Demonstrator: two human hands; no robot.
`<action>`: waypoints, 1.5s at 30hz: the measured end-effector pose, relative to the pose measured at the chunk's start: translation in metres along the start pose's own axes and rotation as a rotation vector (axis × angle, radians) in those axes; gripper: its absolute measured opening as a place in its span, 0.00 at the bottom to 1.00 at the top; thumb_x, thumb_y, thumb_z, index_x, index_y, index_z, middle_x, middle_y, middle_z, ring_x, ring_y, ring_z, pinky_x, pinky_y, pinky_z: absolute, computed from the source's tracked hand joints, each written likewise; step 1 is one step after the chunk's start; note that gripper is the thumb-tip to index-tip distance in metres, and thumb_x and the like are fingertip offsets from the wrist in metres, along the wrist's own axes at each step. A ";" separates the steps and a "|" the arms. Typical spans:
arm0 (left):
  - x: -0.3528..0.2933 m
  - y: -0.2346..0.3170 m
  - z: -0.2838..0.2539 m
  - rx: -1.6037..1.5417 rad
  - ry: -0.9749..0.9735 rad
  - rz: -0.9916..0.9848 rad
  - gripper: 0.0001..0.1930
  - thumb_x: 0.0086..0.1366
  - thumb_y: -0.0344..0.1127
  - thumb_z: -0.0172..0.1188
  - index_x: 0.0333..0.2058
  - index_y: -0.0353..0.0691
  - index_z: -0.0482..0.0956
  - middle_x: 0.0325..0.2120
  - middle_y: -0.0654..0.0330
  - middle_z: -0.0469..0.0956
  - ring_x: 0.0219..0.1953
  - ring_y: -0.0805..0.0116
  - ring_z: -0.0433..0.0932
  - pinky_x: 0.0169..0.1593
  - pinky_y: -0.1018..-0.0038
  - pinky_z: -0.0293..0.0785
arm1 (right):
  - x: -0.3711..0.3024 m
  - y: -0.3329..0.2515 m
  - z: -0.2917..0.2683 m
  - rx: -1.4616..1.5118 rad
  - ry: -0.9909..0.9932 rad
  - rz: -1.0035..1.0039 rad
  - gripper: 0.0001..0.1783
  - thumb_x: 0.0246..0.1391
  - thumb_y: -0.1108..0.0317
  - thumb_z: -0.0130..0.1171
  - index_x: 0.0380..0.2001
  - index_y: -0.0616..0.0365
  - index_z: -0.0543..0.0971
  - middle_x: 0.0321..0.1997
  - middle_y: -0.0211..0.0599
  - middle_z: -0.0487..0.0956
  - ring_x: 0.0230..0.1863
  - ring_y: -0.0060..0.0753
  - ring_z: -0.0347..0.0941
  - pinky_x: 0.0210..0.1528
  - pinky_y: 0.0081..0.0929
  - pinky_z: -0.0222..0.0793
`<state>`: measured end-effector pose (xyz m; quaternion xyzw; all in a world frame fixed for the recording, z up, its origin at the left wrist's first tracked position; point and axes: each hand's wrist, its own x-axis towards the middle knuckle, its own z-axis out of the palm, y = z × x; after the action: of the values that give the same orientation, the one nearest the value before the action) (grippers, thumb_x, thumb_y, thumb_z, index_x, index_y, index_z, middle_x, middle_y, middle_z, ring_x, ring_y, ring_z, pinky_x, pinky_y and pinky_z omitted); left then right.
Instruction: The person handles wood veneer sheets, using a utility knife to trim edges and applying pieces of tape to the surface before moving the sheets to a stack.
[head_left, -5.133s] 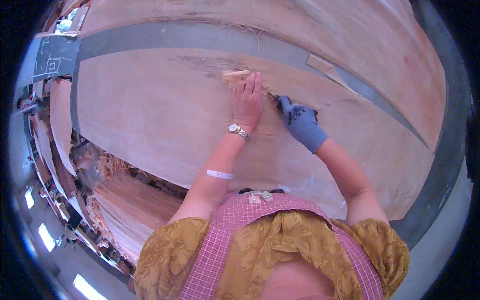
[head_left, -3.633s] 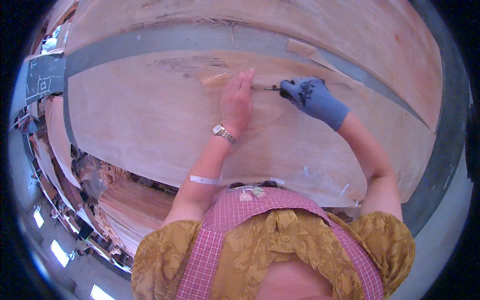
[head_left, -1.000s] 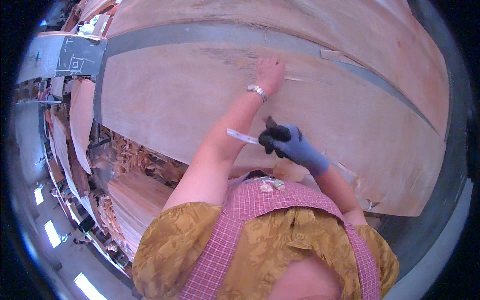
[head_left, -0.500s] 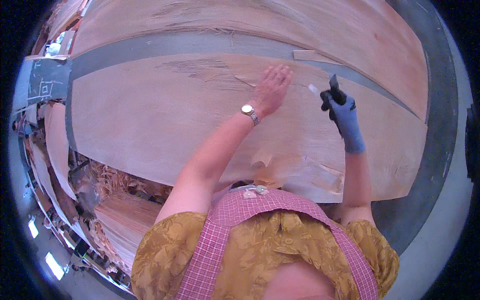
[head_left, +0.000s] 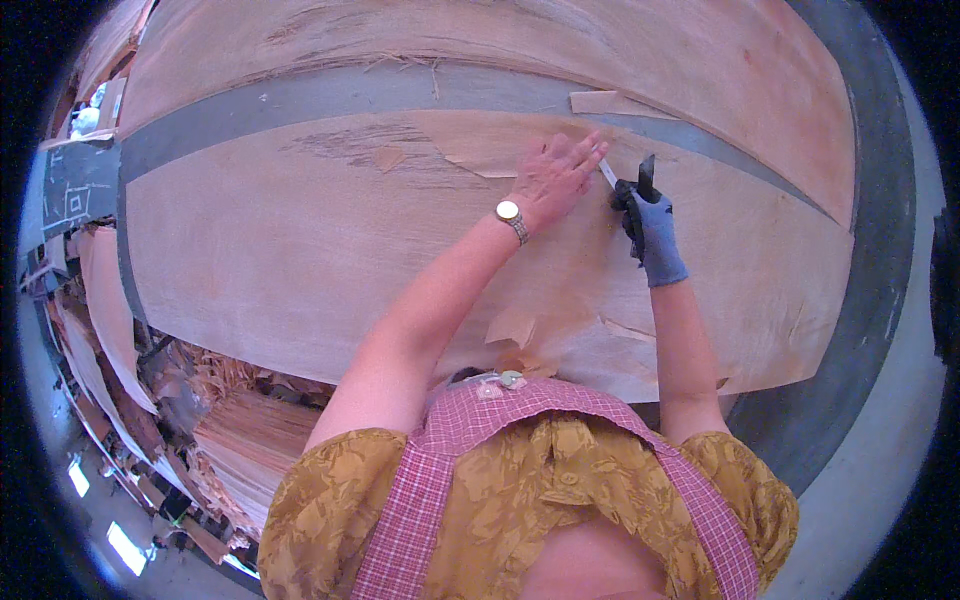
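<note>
A large pale sheet of wood veneer (head_left: pixel 300 240) lies in front of me, its far part rough and torn. My bare left hand (head_left: pixel 553 182) rests on it, fingers stretched out toward the far right, a watch (head_left: pixel 508 211) on the wrist. My right hand (head_left: pixel 652 232), in a blue and black glove, is closed around a knife. Its narrow, light-coloured blade (head_left: pixel 608 173) points at the left fingertips, very close to them. The fingers hide most of the knife's handle. A lighter veneer patch (head_left: pixel 480 150) with a torn edge sits left of my left hand.
Another veneer sheet (head_left: pixel 480 35) spans the far side, beyond a grey strip of table (head_left: pixel 340 92). A narrow offcut (head_left: pixel 620 104) lies between the sheets. Loose scraps (head_left: pixel 512 326) are near my apron. Heaped shavings and stacked veneer (head_left: pixel 250 430) stand at lower left.
My right hand has moved left with the knife, bringing the blade up to my left fingertips. My left hand has shifted slightly right. A small scrap now shows on the rough area.
</note>
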<state>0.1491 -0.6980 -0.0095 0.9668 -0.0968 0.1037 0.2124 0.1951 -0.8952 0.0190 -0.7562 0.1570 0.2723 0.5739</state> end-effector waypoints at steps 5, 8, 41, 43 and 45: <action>0.001 0.003 0.006 0.085 -0.067 0.043 0.29 0.63 0.51 0.55 0.62 0.51 0.67 0.64 0.63 0.65 0.57 0.55 0.68 0.57 0.56 0.63 | 0.012 0.004 -0.014 -0.887 0.193 -0.544 0.11 0.59 0.60 0.59 0.35 0.55 0.79 0.26 0.41 0.81 0.18 0.37 0.73 0.21 0.32 0.66; 0.001 -0.002 0.019 0.104 0.028 0.066 0.29 0.61 0.50 0.57 0.60 0.48 0.69 0.62 0.59 0.67 0.56 0.54 0.68 0.57 0.58 0.61 | 0.023 -0.014 -0.024 -1.173 0.250 -0.650 0.12 0.60 0.58 0.57 0.32 0.56 0.77 0.29 0.49 0.81 0.27 0.51 0.76 0.28 0.42 0.70; -0.110 -0.061 -0.053 -0.067 0.108 -0.092 0.25 0.58 0.44 0.61 0.55 0.47 0.75 0.56 0.61 0.73 0.58 0.56 0.69 0.57 0.56 0.62 | -0.001 -0.059 0.121 -0.605 -0.355 -0.511 0.12 0.60 0.61 0.58 0.39 0.58 0.78 0.29 0.37 0.82 0.28 0.27 0.77 0.33 0.34 0.71; -0.106 -0.061 -0.059 -0.034 0.183 -0.175 0.24 0.58 0.44 0.61 0.53 0.46 0.75 0.55 0.60 0.74 0.57 0.55 0.70 0.57 0.55 0.63 | 0.002 -0.080 0.151 -0.384 -0.434 -0.498 0.13 0.60 0.61 0.58 0.42 0.59 0.77 0.32 0.39 0.82 0.29 0.27 0.77 0.34 0.33 0.72; -0.104 -0.061 -0.060 0.169 0.294 -0.241 0.23 0.59 0.44 0.61 0.52 0.45 0.76 0.53 0.60 0.75 0.56 0.54 0.71 0.56 0.55 0.65 | 0.015 -0.087 0.182 -0.385 -0.529 -0.514 0.15 0.59 0.60 0.60 0.43 0.59 0.76 0.34 0.41 0.81 0.31 0.27 0.78 0.35 0.32 0.72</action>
<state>0.0540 -0.6026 -0.0055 0.9603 0.0605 0.2251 0.1533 0.2132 -0.6953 0.0433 -0.7683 -0.2435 0.3294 0.4918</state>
